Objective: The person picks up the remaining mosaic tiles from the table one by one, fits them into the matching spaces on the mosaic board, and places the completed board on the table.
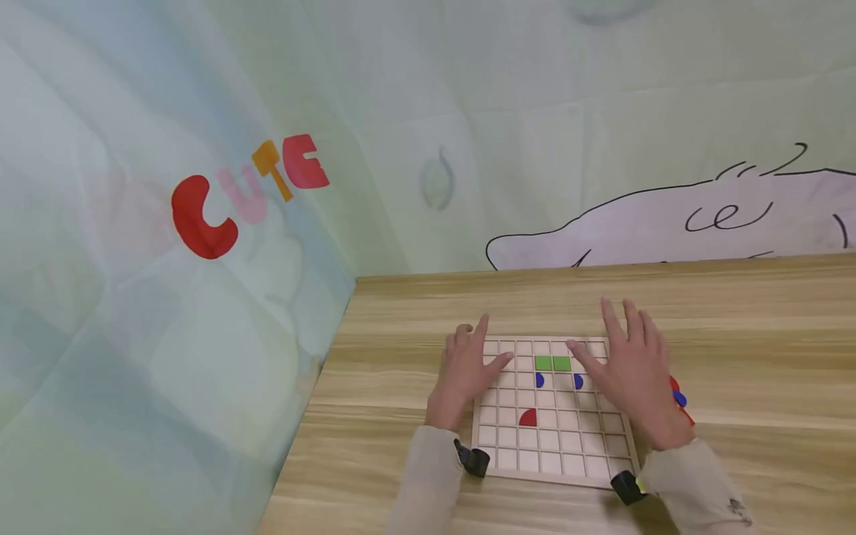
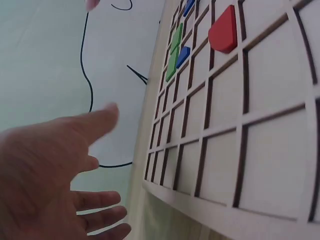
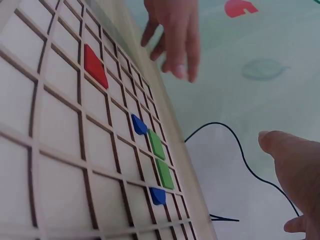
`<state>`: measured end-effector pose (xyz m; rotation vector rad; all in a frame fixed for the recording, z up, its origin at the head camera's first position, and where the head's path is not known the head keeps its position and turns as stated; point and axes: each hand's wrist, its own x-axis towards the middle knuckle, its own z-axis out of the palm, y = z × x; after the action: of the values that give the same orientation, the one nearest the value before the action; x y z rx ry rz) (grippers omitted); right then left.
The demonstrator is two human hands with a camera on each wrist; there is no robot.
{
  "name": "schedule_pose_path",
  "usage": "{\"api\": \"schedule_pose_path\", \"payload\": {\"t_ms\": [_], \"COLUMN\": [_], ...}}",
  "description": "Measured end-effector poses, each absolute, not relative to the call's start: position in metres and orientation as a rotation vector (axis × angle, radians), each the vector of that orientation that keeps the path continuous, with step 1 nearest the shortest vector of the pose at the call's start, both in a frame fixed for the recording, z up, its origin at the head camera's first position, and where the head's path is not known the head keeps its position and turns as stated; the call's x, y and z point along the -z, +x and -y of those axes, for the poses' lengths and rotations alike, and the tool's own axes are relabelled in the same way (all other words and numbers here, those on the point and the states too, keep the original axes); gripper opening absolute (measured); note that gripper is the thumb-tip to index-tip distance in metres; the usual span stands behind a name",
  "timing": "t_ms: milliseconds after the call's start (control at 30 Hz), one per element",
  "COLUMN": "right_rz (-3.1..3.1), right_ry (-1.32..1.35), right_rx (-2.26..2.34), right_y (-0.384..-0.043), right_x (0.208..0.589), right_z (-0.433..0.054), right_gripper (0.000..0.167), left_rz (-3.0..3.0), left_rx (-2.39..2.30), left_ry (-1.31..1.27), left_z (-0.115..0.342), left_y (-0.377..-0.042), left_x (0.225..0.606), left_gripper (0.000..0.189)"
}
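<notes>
A person in pale sleeves [image 1: 428, 475] holds both hands spread over a gridded board [image 1: 508, 437] on a wood table [image 1: 374, 357]. The left hand [image 1: 464, 365], at the board's 10 o'clock, parts thumb and forefinger, the thumb pointing to 2. The right hand [image 1: 631, 365], at 2 o'clock, fans its fingers toward 12, thumb stretched toward 10 above the upper rows. The left wrist view shows a gap between left hand and board; in the right wrist view, the right thumb stands apart from it too.

On the grid, two green tiles [image 1: 544, 363] sit side by side near 12 o'clock, with blue half-rounds [image 1: 578, 382] just below them, toward 11 and 1. A red quarter-round [image 1: 529, 418] lies toward 9. Loose pieces [image 1: 680, 399], red and blue, rest off the board at 3 o'clock, partly hidden by the right wrist. Beyond, colored letters [image 1: 200, 223] spell "CUTE" at 10 o'clock, and a line drawing [image 1: 642, 223] spreads at 1.
</notes>
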<state>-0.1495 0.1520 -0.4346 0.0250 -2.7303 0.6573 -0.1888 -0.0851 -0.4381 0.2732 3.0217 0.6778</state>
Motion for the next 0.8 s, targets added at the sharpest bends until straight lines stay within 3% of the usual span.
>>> {"api": "schedule_pose_path", "payload": {"t_ms": [300, 800], "right_rz": [2.638, 2.574], "right_ry": [0.068, 0.021], "right_rx": [-0.771, -0.994], "right_y": [-0.154, -0.146], "right_x": [0.43, 0.439], "right_z": [-0.174, -0.204], "right_gripper": [0.087, 0.078], "left_rz": [-2.939, -2.764], "left_rx": [-0.733, -0.825], "left_ry": [0.319, 0.309], "left_z": [0.101, 0.105], "left_y": [-0.189, -0.191], "left_x": [0.44, 0.441], "left_gripper": [0.06, 0.06]}}
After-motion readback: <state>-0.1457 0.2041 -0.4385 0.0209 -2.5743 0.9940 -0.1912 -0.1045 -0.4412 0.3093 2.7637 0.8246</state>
